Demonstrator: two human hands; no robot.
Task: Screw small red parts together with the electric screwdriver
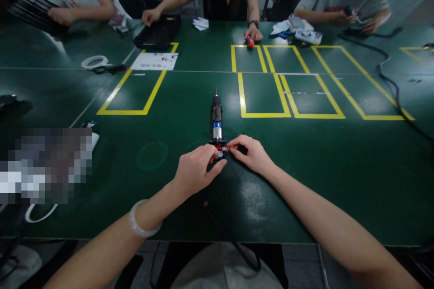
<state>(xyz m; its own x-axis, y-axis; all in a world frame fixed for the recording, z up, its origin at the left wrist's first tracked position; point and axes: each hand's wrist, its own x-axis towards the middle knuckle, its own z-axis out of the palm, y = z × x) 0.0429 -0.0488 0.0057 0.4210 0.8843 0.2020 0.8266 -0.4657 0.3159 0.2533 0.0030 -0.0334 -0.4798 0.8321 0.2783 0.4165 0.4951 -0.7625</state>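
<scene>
A slim power tool [216, 119] lies in front of me on the green table, its thin shaft pointing away. Part of its casing is off, so a silver motor body with a blue band shows. My left hand [200, 167] is closed round the near end of the tool, fingertips over the red and black parts there. From the other side, my right hand [249, 153] pinches a small orange-red piece [228, 148] against that same end. Its exact kind is too small to make out, and my left fingers partly cover the area.
Yellow tape outlines [266, 115] mark the green table [190, 95]. A black tray [158, 34], a paper sheet [154, 61] and a white tape roll [94, 62] lie on the left. Several people sit opposite. A black cable [389, 79] runs along the right, and another cord [220, 223] hangs over the near edge.
</scene>
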